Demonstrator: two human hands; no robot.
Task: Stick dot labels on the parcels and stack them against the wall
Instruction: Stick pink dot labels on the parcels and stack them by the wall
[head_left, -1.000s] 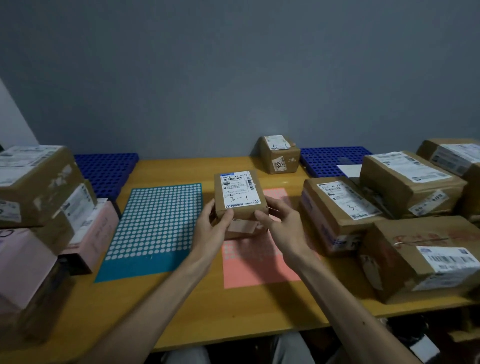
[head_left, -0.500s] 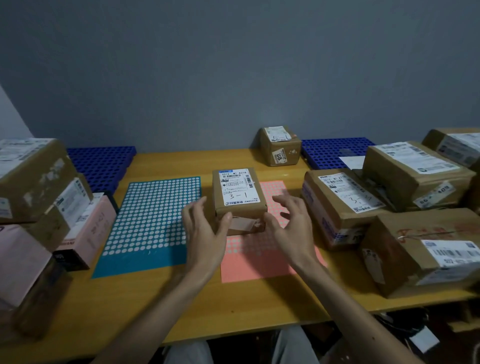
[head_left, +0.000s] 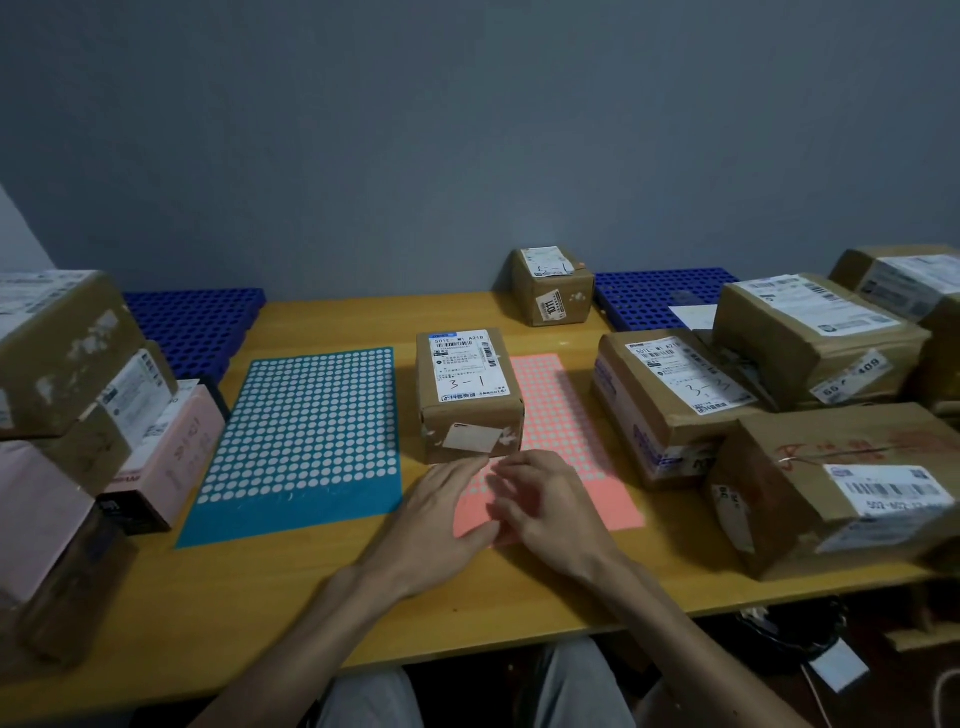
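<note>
A small brown parcel (head_left: 469, 395) with a white shipping label marked "3-1" stands on the far end of a pink dot-label sheet (head_left: 563, 415) in the middle of the table. Just in front of it, my left hand (head_left: 441, 512) lies flat on the sheet's near part, fingers spread. My right hand (head_left: 545, 499) rests beside it with its fingertips pressing on the pink sheet; whether it pinches a dot is hidden. A teal dot-label sheet (head_left: 301, 441) lies to the left. Another small parcel (head_left: 553, 286) stands against the wall.
Several brown parcels (head_left: 670, 400) crowd the table's right side, the nearest one (head_left: 841, 483) at the front edge. Stacked brown and pink boxes (head_left: 67, 353) fill the left. Blue perforated mats (head_left: 197, 322) lie along the wall on both sides. The wooden table (head_left: 260, 613) ends close to me.
Both hands let go of the "3-1" parcel, which now stands on the pink sheet, and drew back toward me onto the sheet's near part.
</note>
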